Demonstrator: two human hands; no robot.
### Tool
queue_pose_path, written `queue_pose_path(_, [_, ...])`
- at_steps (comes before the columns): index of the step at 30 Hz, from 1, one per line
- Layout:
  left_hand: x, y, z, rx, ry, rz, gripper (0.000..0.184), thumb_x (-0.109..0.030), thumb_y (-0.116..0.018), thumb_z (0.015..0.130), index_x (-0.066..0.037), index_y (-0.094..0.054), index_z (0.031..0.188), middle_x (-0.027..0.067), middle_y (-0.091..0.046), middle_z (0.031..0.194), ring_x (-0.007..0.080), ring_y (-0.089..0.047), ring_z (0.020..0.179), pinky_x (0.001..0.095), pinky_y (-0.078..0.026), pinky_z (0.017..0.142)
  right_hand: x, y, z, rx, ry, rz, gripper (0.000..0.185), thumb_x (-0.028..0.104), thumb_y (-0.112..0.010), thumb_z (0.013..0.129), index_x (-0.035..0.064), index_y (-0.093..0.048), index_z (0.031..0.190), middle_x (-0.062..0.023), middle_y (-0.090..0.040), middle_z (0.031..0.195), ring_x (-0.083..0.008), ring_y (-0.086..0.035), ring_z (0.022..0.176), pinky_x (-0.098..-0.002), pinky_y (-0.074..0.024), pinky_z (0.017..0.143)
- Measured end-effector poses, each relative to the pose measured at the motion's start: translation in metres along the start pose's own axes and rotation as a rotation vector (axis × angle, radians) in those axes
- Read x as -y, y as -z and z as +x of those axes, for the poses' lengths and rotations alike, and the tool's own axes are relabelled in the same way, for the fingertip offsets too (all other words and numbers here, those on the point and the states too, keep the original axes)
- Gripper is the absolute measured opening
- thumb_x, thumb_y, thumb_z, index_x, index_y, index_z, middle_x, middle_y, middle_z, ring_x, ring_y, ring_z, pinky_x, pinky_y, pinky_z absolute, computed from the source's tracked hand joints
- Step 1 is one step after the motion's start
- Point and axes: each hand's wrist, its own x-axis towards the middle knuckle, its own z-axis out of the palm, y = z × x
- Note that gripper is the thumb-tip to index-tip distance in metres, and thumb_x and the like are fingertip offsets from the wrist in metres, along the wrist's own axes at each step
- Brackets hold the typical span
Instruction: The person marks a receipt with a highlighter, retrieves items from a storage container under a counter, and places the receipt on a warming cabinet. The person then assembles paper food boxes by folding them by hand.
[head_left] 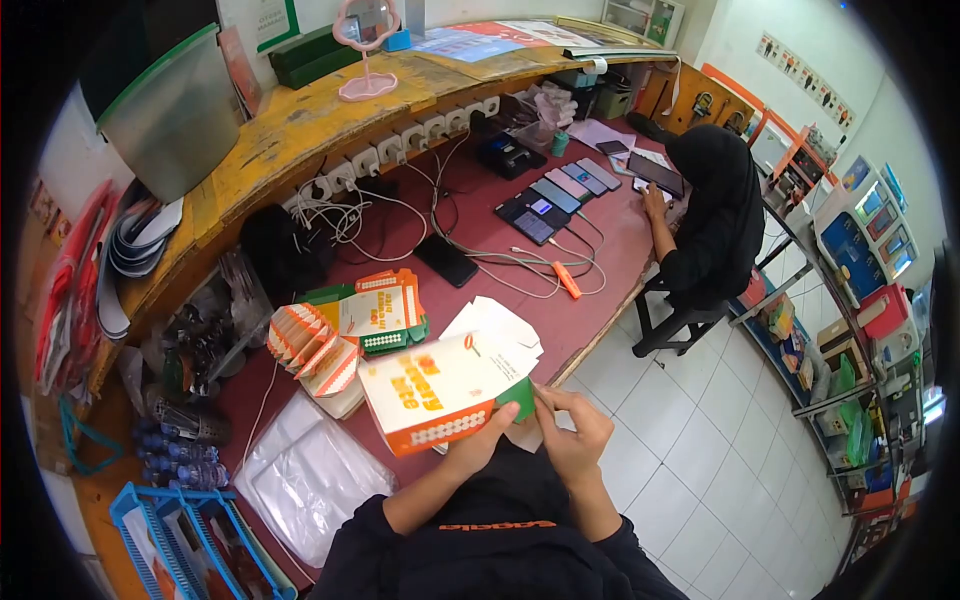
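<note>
A cardboard food box (430,375), white on top with orange lettering and an orange side, is held in front of my chest. My left hand (480,447) grips its near edge, thumb against the green end flap (517,400). At that same end, my right hand (577,430) is closed in a pinch on the flap's edge; its fingertips are partly hidden. Just beyond the box lie white cardboard pieces (500,328). To the left are a flat orange-and-green box (380,312) and a fanned stack of folded cartons (312,352).
Clear plastic bags (312,475) lie at the table's near left, beside a blue rack (195,545). A black phone (446,260), cables and several more phones (560,192) lie farther along. A co-worker (715,215) sits at the table's right side. Power sockets (390,150) line the ledge.
</note>
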Motion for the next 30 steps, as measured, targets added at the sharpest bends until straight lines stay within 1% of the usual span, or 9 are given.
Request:
queue_pose_path(3, [0.019, 0.013, 0.012, -0.169, -0.360, 0.263, 0.025, -0.010, -0.064, 0.083, 0.003, -0.057, 0.104, 0.0074, -0.063, 0.090, 0.0138, -0.061, 0.083, 0.0271, -0.049, 0.075, -0.006, 0.000, -0.003, -0.036, -0.124, 0.184, 0.012, -0.004, -0.070, 0.070, 0.0004, -0.065, 0.080, -0.0113, -0.068, 0.081, -0.0180, -0.064, 0.067, -0.0279, -0.0503, 0.061])
queue_pose_path(4, [0.024, 0.016, 0.012, -0.168, -0.357, 0.265, 0.025, -0.010, -0.064, 0.083, 0.003, -0.057, 0.104, 0.0074, -0.063, 0.090, 0.0138, -0.061, 0.083, 0.0271, -0.049, 0.075, -0.004, -0.003, -0.003, -0.034, -0.149, 0.232, 0.011, -0.005, -0.069, 0.071, -0.0005, -0.065, 0.081, -0.0121, -0.067, 0.080, -0.0187, -0.064, 0.069, -0.0271, -0.0492, 0.062])
queue_pose_path(6, [0.030, 0.020, 0.011, -0.152, -0.647, 0.761, 0.029, -0.012, -0.065, 0.083, 0.003, -0.056, 0.107, 0.0088, -0.064, 0.093, 0.0145, -0.061, 0.085, 0.0279, -0.049, 0.077, 0.004, -0.009, -0.003, -0.037, -0.176, 0.277, 0.010, -0.005, -0.068, 0.072, -0.0014, -0.065, 0.081, -0.0129, -0.066, 0.079, -0.0195, -0.064, 0.071, -0.0263, -0.0481, 0.064])
queue_pose_path(8, [0.031, 0.023, 0.007, -0.114, -0.690, 0.807, 0.029, -0.012, -0.065, 0.084, 0.003, -0.056, 0.107, 0.0087, -0.064, 0.093, 0.0145, -0.061, 0.084, 0.0279, -0.049, 0.077, 0.012, -0.013, -0.001, -0.023, -0.195, 0.216, 0.008, -0.004, -0.067, 0.074, -0.0005, -0.066, 0.080, -0.0104, -0.062, 0.076, -0.0171, -0.059, 0.070, -0.0263, -0.0461, 0.066])
queue_pose_path(9, [0.032, 0.024, 0.007, -0.097, -0.684, 0.802, 0.029, -0.012, -0.064, 0.084, 0.002, -0.056, 0.107, 0.0087, -0.064, 0.093, 0.0146, -0.061, 0.084, 0.0278, -0.049, 0.077, 0.012, -0.011, -0.003, 0.034, -0.278, 0.211, 0.006, -0.001, -0.067, 0.076, -0.0001, -0.067, 0.082, -0.0074, -0.058, 0.075, -0.0155, -0.055, 0.069, -0.0257, -0.0444, 0.067])
queue_pose_path(12, [0.031, 0.027, 0.009, -0.085, -0.653, 0.756, 0.028, -0.012, -0.064, 0.084, 0.002, -0.056, 0.107, 0.0086, -0.063, 0.093, 0.0146, -0.061, 0.084, 0.0277, -0.049, 0.076, 0.011, -0.006, 0.003, 0.124, -0.370, 0.246, 0.007, 0.001, -0.067, 0.076, -0.0009, -0.067, 0.083, -0.0078, -0.060, 0.077, -0.0150, -0.056, 0.069, -0.0246, -0.0439, 0.064])
queue_pose_path(22, [0.029, 0.029, 0.010, -0.023, -0.550, 0.669, 0.026, -0.011, -0.063, 0.085, 0.002, -0.056, 0.107, 0.0082, -0.063, 0.093, 0.0149, -0.062, 0.083, 0.0273, -0.051, 0.075, 0.023, 0.010, 0.014, 0.230, -0.385, 0.277, 0.004, 0.000, -0.066, 0.076, -0.0027, -0.064, 0.079, -0.0091, -0.062, 0.074, -0.0161, -0.059, 0.066, -0.0255, -0.0447, 0.061])
queue_pose_path(25, [0.023, 0.033, 0.010, 0.024, -0.374, 0.517, 0.025, -0.011, -0.062, 0.086, 0.001, -0.056, 0.107, 0.0081, -0.063, 0.093, 0.0149, -0.062, 0.083, 0.0272, -0.051, 0.075, 0.023, 0.010, 0.014, 0.318, -0.300, 0.196, 0.006, -0.001, -0.067, 0.074, -0.0034, -0.062, 0.078, -0.0109, -0.062, 0.074, -0.0187, -0.060, 0.066, -0.0267, -0.0455, 0.060])
queue_pose_path(30, [0.023, 0.032, 0.012, -0.020, 0.108, 0.096, 0.024, -0.011, -0.062, 0.086, 0.001, -0.056, 0.107, 0.0080, -0.063, 0.092, 0.0151, -0.062, 0.082, 0.0271, -0.051, 0.074, 0.026, 0.002, 0.014, 0.221, -0.184, 0.142, 0.013, -0.002, -0.069, 0.071, -0.0014, -0.065, 0.084, -0.0112, -0.062, 0.074, -0.0213, -0.061, 0.066, -0.0285, -0.0480, 0.060])
